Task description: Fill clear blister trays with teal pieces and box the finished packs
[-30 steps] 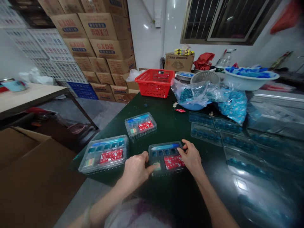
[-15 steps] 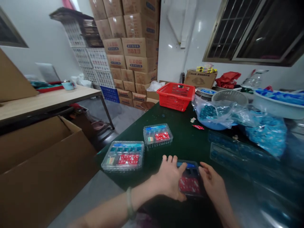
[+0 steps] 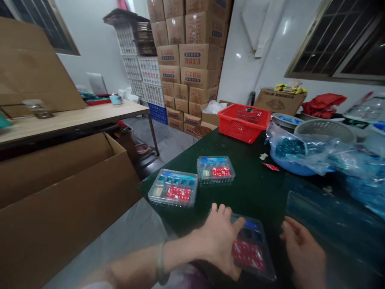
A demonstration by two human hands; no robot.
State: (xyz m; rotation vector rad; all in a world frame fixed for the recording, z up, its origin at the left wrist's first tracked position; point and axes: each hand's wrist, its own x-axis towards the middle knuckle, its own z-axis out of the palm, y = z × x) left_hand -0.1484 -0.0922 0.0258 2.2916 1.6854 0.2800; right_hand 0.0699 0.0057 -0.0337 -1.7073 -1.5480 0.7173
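Head cam view: my left hand (image 3: 216,241) is spread, thumb over the edge of a clear plastic tray (image 3: 251,249) on the dark green tabletop (image 3: 258,192). My right hand (image 3: 302,251) is open just beside it, not touching. Two more packed trays (image 3: 173,187) sit further up.

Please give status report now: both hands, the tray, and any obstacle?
Left hand at tray's edge, thumb over it. Right hand beside tray, not touching. Clear plastic tray under left thumb. Nothing between hands and tray.
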